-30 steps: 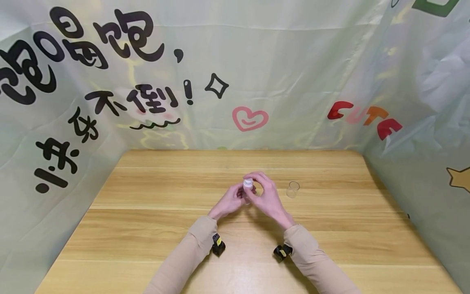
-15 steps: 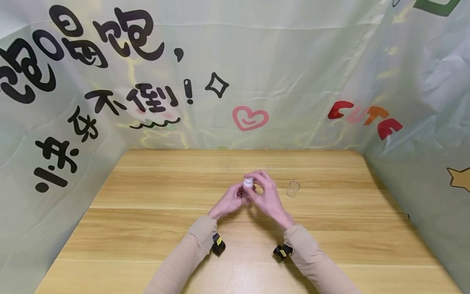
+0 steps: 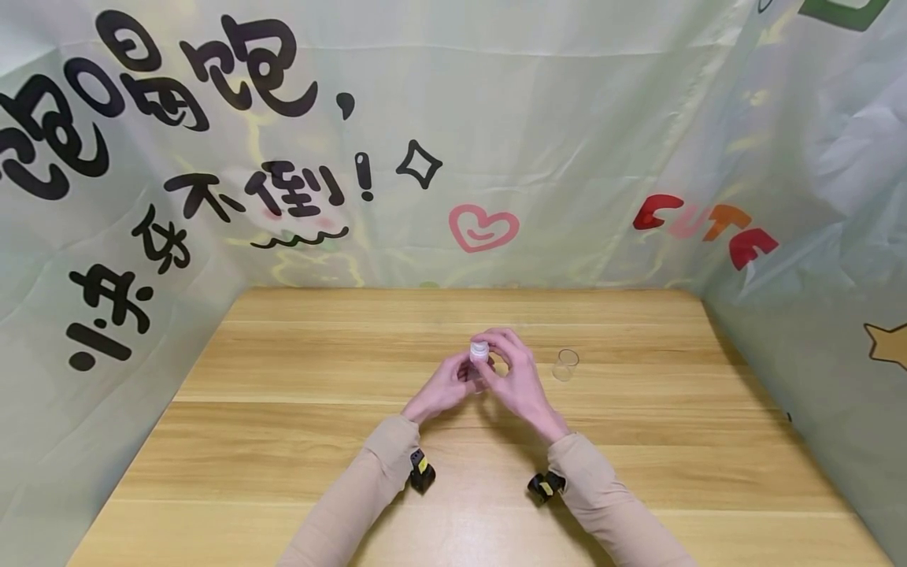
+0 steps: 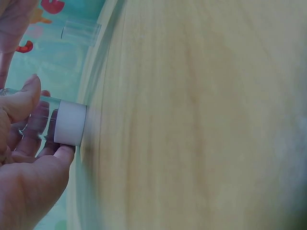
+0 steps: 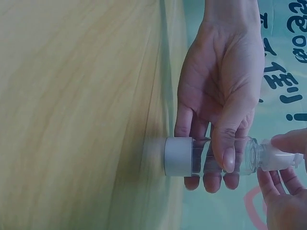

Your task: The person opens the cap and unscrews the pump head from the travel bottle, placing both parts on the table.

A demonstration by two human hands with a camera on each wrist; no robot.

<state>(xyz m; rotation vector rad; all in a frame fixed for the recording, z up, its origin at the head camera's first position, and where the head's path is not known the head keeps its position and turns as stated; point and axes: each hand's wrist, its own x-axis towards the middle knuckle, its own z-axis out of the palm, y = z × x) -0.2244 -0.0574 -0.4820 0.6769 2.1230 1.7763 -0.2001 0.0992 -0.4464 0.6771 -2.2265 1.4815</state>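
My left hand [image 3: 448,384] grips a small clear bottle [image 5: 178,156] with a white band round its base. Its thumb lies across the clear body in the right wrist view, with the fingers behind. At the bottle's neck, my right hand [image 3: 516,376] pinches a white pump or spray top [image 3: 479,352] between thumb and fingers. The left wrist view shows the white base end [image 4: 71,122] of the bottle close over the wood. Part of the body is hidden by the left fingers.
A clear cylindrical cap [image 3: 564,367] stands on the wooden table [image 3: 319,472], to the right of the hands. Printed fabric [image 3: 567,142] walls off the back and both sides. Each wrist carries a small black camera [image 3: 422,472].
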